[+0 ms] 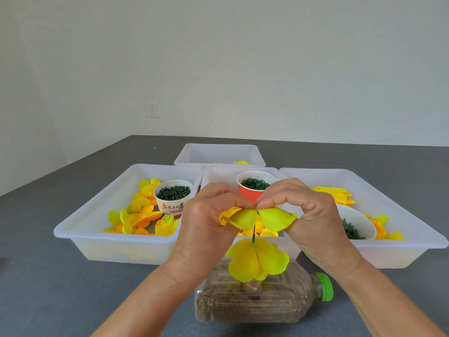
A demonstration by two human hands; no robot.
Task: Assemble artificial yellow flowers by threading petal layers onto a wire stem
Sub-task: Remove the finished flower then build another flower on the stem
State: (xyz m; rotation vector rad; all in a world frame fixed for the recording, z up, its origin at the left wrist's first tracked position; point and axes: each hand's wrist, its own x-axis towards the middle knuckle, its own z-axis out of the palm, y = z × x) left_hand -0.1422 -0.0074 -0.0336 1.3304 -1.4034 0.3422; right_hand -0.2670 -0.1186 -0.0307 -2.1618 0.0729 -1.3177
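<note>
1. Left hand (211, 215): raised above the bench (48, 276), fingers curled, tips pinching the left side of a yellow-green petal layer (262, 218) at its centre.
2. Right hand (308, 215): level with the left, fingers curled, pinching the same petal layer from the right; the tips of both hands nearly meet.
3. Petal layer: held spread at the top of a thin dark wire stem (253, 233), which runs straight down from the pinch point.
4. Lower on the stem: a second yellow petal cluster (257, 260), hanging open-side down, apart from the upper layer.
5. Clear plastic bottle (257, 302): lying on its side on the bench directly below the stem, filled with brown granular material, green cap (324, 287) to the right.
6. Four white trays (97, 215) behind the hands hold loose yellow and orange petals.
7. Cups: a white printed cup (173, 199) of dark green pieces in the left tray; a red cup (252, 188) of green rings in the centre tray; a tilted white cup (357, 222) in the right tray.
</note>
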